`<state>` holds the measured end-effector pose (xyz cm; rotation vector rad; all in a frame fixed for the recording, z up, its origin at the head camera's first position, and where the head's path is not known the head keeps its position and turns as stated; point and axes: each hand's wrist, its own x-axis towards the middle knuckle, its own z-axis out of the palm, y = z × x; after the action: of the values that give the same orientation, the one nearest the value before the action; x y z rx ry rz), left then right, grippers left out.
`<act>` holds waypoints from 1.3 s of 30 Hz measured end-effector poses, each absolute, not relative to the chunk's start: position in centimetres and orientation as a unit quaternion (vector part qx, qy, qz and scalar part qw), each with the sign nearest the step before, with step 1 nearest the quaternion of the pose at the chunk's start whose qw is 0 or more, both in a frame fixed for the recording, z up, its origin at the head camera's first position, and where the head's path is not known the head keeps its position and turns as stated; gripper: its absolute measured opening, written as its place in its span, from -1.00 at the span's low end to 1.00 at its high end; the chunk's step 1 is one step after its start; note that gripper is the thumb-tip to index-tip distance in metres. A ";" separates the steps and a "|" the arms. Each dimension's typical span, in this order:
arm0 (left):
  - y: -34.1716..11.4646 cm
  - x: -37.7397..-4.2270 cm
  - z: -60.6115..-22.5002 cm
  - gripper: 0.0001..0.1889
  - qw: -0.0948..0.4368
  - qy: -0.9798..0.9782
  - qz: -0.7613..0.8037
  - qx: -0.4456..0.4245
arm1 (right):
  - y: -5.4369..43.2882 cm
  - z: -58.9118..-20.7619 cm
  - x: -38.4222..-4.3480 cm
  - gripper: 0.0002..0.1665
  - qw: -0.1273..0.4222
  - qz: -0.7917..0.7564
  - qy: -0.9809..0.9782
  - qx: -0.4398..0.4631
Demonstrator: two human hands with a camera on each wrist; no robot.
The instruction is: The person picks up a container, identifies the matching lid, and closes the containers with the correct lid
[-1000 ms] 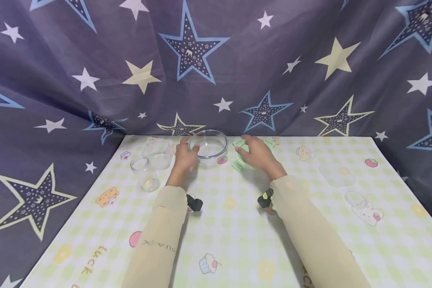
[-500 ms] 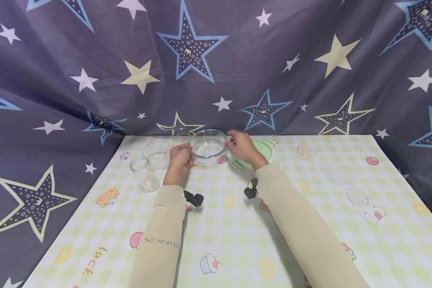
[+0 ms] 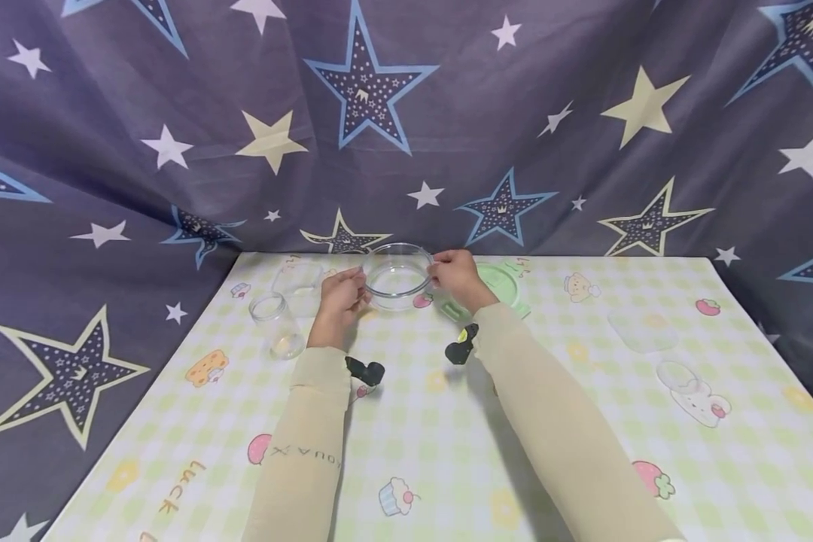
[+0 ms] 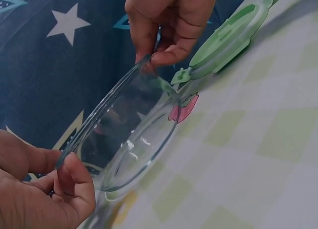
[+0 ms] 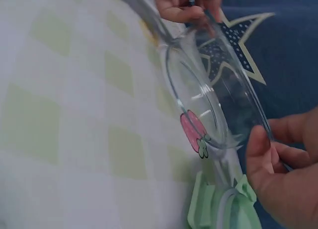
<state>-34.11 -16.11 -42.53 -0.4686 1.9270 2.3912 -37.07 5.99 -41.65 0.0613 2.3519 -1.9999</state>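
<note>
The green-checked tablecloth (image 3: pixel 440 429) is being backed by star-print fabric (image 3: pixel 447 143). By the far edge, a round glass bowl (image 3: pixel 398 278) is being pinched across its rim by left hand (image 3: pixel 342 293) and right hand (image 3: pixel 459 277), presumably for balance; beside it, a green clip lid (image 3: pixel 500 284) is being supported flat, likely for reach.

A cloth-covered table (image 3: pixel 420 452) reaches back to a hanging star-print curtain (image 3: pixel 406 173). Near the table's far edge, around the middle, a glass bowl (image 3: pixel 398 292) is between two hands: the left hand (image 3: pixel 341 295) at its left rim, the right hand (image 3: pixel 459 277) at its right. A clip-lock lid (image 3: pixel 503 284) lies just right of the bowl, partly behind the right hand. Left of the left hand is a jar (image 3: pixel 277 327), with a rectangular container (image 3: pixel 299 287) behind it. Well apart, toward the right side, lies a rectangular lid (image 3: pixel 640 332), with a round lid (image 3: pixel 677 374) in front.
</note>
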 end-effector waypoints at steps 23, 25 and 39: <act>-16.2 -34.0 -42.2 -0.53 0.033 0.614 0.772 -0.160 | 6.2 -41.8 -37.8 -0.56 0.085 -0.716 0.693 0.024; -16.2 -33.9 -42.1 -0.52 0.038 0.617 0.769 -0.161 | 6.2 -41.8 -37.8 -0.57 0.083 -0.710 0.698 0.022; -16.7 -33.4 -41.2 -0.52 0.062 0.672 0.723 -0.145 | 6.4 -41.5 -37.3 -0.62 0.107 -0.702 0.704 0.018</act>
<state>-33.37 -16.67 -41.23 -0.4394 2.0327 2.1868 -37.28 6.45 -41.46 0.0537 2.0726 -2.0669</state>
